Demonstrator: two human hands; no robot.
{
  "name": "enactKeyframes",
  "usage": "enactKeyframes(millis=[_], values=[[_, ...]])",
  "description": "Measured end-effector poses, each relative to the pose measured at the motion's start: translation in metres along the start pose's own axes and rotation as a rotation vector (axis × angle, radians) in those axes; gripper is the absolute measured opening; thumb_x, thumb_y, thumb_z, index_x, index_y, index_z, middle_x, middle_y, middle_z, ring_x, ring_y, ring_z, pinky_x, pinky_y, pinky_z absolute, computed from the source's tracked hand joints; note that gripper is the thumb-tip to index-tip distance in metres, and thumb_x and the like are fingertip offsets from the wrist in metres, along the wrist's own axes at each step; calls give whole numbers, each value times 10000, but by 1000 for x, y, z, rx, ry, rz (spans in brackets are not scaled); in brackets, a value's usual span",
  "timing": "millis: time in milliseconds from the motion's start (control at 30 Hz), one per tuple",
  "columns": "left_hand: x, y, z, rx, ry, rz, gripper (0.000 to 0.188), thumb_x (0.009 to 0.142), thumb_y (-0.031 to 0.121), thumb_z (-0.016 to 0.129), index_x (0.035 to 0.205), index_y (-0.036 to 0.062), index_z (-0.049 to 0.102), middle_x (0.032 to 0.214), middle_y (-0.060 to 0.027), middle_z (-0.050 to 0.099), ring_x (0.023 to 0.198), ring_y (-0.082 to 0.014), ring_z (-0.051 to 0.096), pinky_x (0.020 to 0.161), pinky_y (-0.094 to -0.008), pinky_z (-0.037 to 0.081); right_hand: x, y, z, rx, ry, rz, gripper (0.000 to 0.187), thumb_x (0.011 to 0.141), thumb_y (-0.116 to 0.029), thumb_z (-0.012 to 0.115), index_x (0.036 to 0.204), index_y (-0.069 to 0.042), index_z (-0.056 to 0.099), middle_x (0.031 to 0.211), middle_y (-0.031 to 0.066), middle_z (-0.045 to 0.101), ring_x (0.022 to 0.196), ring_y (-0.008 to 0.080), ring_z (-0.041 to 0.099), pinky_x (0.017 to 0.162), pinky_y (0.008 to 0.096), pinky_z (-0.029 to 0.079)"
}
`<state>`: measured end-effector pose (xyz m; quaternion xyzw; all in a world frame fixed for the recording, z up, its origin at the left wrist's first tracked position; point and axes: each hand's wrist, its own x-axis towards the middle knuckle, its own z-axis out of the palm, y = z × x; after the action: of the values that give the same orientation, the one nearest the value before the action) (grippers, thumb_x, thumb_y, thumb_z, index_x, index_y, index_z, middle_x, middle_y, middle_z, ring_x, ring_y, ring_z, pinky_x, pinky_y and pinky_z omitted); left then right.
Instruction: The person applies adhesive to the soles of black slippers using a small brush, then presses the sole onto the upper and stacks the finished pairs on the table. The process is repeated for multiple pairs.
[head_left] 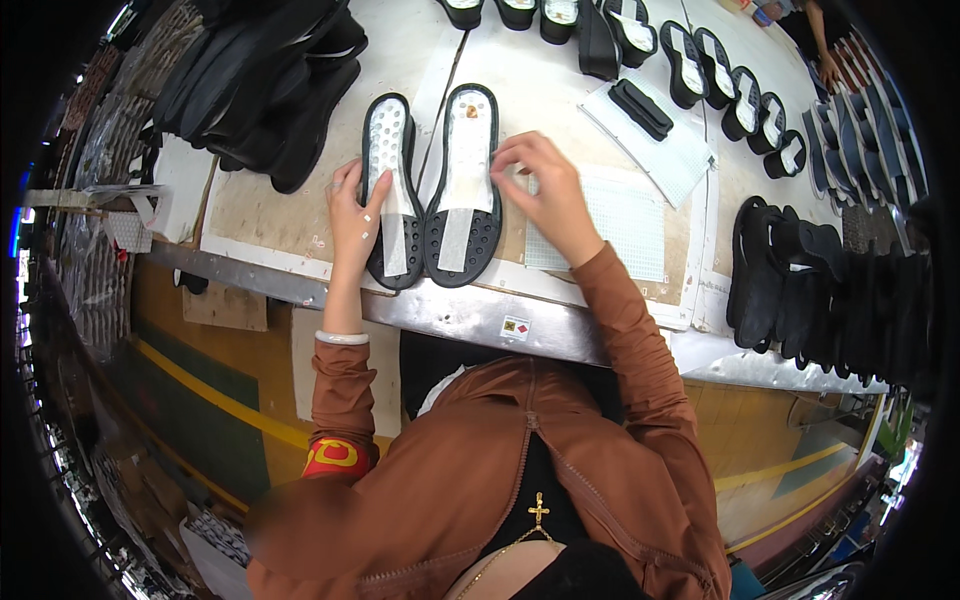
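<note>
Currently, two black soles, the left sole (405,190) and the right sole (467,180), are lying on the worktable (265,225) just beyond its metal edge (470,317); their long axes are running away from that edge, dimpled black ends pointing toward it, white-lined ends pointing away and spreading slightly apart. The left hand (357,218) is grasping the left sole's outer side, its thumb covering some lining; its other fingertips are partly hiding. The right hand (543,185) is curling narrowly beside the right sole; contact cannot be told. Farther beyond the metal edge, a black sole pile (255,85) is running out of view.
</note>
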<state>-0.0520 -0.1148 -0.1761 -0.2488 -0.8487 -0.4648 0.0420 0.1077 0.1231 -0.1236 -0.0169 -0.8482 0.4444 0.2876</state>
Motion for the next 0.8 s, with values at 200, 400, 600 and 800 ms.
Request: enactKeyframes(millis=[200, 400, 600, 800], values=[[-1, 0, 0, -35, -6, -20, 477, 931, 346, 752, 1235, -17, 692, 1286, -159, 630, 1167, -342, 529, 1053, -428, 392, -8, -20, 51, -59, -68, -94, 143, 784, 17, 745, 855, -20, 627, 1010, 74, 609, 965, 282, 617, 888, 395, 511], [-1, 2, 1, 15, 9, 12, 465, 939, 346, 740, 1241, -5, 694, 1290, -162, 628, 1165, -353, 521, 1053, -433, 392, -15, -20, 62, -318, -2, -167, 166, 775, -8, 764, 868, -44, 632, 1010, 49, 615, 931, 246, 627, 783, 364, 511], [-3, 2, 1, 35, 15, 21, 472, 939, 345, 743, 1236, -18, 691, 1292, -167, 624, 1160, -355, 518, 1048, -435, 393, -17, -28, 70, -640, 25, -287, 179, 758, -83, 773, 854, -41, 628, 1016, 52, 600, 910, 206, 612, 727, 330, 500], [-1, -1, 0, -28, 18, 22, 466, 957, 336, 726, 1236, -35, 687, 1294, -179, 631, 1171, -351, 550, 1048, -412, 413, -11, -25, 59, -272, 12, 4, 239, 784, -58, 807, 899, -16, 602, 1030, 77, 578, 853, 267, 643, 732, 384, 536]])
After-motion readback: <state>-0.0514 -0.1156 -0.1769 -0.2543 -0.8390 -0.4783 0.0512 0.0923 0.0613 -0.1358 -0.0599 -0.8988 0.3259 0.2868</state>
